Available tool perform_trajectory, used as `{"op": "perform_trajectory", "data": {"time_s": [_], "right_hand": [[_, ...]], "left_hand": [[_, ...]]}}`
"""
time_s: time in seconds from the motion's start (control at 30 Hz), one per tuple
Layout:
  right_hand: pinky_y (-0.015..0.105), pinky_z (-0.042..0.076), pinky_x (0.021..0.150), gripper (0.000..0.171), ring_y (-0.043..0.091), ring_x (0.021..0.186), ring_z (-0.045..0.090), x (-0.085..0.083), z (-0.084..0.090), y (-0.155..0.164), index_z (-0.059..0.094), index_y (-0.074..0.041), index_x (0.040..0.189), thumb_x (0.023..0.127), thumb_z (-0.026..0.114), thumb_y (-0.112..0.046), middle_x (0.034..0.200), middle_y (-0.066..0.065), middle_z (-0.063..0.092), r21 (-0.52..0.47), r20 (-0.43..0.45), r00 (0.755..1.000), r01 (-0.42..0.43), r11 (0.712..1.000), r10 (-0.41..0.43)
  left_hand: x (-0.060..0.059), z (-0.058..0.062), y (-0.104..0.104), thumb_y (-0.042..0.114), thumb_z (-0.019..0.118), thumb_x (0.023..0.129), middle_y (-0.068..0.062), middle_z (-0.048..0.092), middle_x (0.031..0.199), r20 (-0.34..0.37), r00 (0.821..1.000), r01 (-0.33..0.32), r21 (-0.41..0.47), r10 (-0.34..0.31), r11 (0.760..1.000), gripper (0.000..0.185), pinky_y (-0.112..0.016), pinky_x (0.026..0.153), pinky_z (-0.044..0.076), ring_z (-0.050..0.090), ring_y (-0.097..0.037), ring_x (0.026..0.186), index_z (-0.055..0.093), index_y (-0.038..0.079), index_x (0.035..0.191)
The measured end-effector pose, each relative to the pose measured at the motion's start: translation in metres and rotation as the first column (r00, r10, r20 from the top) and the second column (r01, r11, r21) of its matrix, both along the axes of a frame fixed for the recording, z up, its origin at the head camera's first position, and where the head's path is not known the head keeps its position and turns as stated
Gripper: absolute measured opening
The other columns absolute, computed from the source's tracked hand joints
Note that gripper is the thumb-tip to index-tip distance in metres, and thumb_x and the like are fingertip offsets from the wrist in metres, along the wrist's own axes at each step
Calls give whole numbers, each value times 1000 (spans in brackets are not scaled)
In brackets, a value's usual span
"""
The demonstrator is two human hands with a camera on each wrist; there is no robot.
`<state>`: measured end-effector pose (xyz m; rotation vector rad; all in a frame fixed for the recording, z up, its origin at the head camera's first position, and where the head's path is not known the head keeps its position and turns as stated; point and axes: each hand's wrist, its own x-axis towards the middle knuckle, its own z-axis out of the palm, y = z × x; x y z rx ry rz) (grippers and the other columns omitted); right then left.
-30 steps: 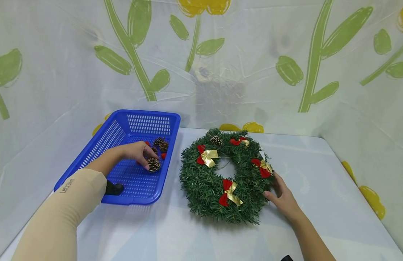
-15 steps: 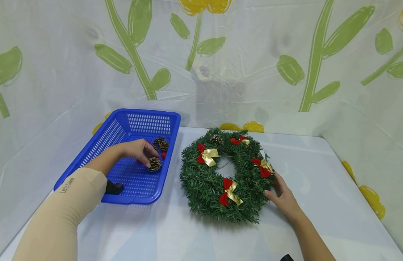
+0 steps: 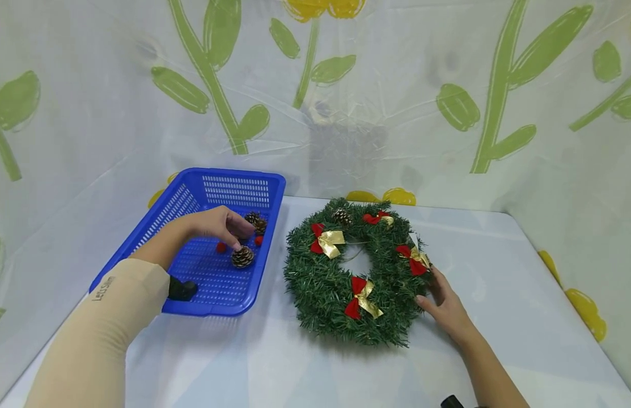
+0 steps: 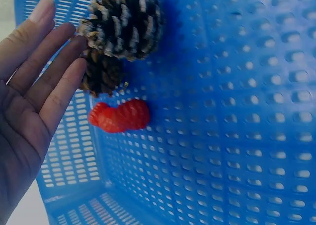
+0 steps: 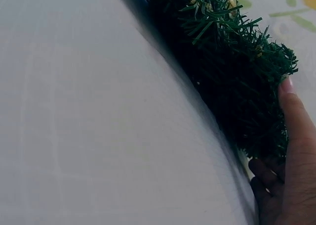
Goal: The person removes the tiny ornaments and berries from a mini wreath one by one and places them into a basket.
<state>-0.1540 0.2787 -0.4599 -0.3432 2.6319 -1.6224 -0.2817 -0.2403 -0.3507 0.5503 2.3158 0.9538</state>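
My left hand [image 3: 218, 224] is inside the blue plastic basket [image 3: 218, 311], above a frosted pine cone [image 3: 242, 256]. In the left wrist view its fingers are fairly straight, their tips beside the pine cone; whether they touch it I cannot tell. A second brown cone [image 4: 101, 74] and red berry-like pieces [image 4: 121, 116] lie close by. A green artificial wreath [image 3: 315, 300] lies flat on the table, decorated with red and gold bows [image 3: 363, 298] and a pine cone [image 3: 342, 216]. My right hand [image 3: 450, 309] holds its right edge, thumb on the side and fingers bent at its underside.
The basket stands left of the wreath on the white table [image 3: 274, 362]. A dark object [image 3: 182, 290] shows by the left wrist, another [image 3: 452, 402] by the right forearm. A curtain with leaf prints [image 3: 386, 141] hangs behind the table.
My left hand has lifted slightly and its fingers have straightened, with the pine cone staying low in the basket. My right hand and the wreath keep their places.
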Motion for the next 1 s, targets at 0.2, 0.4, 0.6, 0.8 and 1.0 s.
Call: {"op": "perform_trajectory", "data": {"time_s": [0.2,0.4,0.6,0.8,1.0], "right_hand": [[-4,20,90,79,58,131,21,-1,3,1,3,4,150,93,57,-9,145,40,19,7,-12,1000,-2,1000,2],[-4,21,91,78,58,131,20,-1,3,2,4,4,149,93,56,-7,144,40,20,-15,-23,1000,-5,1000,5],[-4,20,91,78,58,131,21,-1,1,0,4,5,149,93,57,-7,144,40,21,-11,-19,1000,-2,1000,2],[-4,20,91,79,57,130,21,0,3,-1,4,4,149,93,57,-8,144,40,21,-8,-10,1000,10,1000,-10],[-5,19,90,81,56,132,20,2,5,-2,3,1,150,93,58,-11,146,39,18,5,12,1000,18,1000,-18]], "left_hand": [[-5,14,9,14,77,79,-20,53,134,-9,1000,-4,66,5,998,63,-43,98,46,51,-34,123,51,-1,134],[-13,24,19,11,77,79,-23,55,131,-35,998,-37,180,44,983,65,-40,95,49,54,-37,120,48,-3,136],[-16,34,27,9,73,82,-19,57,129,-66,995,-58,222,74,973,59,-40,97,47,55,-34,120,49,-1,136],[-19,46,42,14,74,82,-18,58,128,-97,992,-63,226,87,972,60,-41,97,47,56,-30,118,50,0,135],[-22,52,57,17,74,82,-17,56,131,-102,991,-63,212,86,975,61,-42,97,47,54,-29,120,49,3,135]]}}
